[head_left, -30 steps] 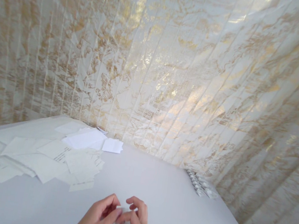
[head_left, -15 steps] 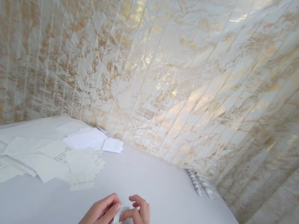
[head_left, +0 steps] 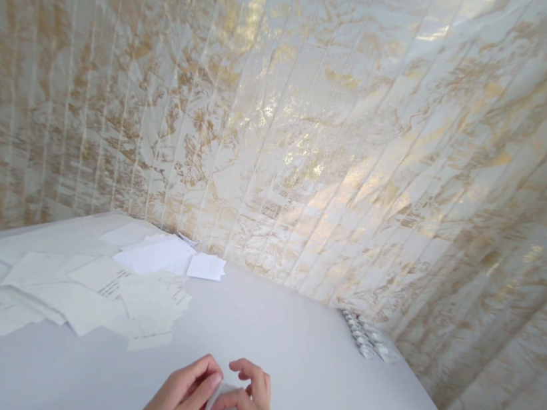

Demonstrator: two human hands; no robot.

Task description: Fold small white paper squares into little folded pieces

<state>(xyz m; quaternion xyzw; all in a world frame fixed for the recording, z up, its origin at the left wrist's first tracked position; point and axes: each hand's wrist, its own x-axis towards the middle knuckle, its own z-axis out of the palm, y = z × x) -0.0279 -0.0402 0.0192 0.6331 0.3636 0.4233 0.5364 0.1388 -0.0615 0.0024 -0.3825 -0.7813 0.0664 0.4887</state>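
My left hand (head_left: pixel 186 392) pinches a small white piece of paper (head_left: pixel 211 406) between thumb and forefinger, low in the head view. The paper looks folded, and fingers cover much of it. From the other side my right hand (head_left: pixel 250 404) holds the paper with its bent finger and thumb, while another finger curls above, apart from it. Both hands are close together just over the white table (head_left: pixel 311 378). Left of them lies a spread of loose paper sheets (head_left: pixel 90 292), some with printed lines.
At the back, a whiter folded sheet (head_left: pixel 156 253) and a small paper stack (head_left: pixel 206 266) lie by the wall. Silvery blister packs (head_left: pixel 369 339) rest near the table's right edge. A shiny white-and-gold patterned curtain (head_left: pixel 283 132) hangs behind the table.
My right hand has shifted slightly left, its fingers further over the paper. The paper's visible part has turned and narrowed. My left hand keeps its pinch in nearly the same place.
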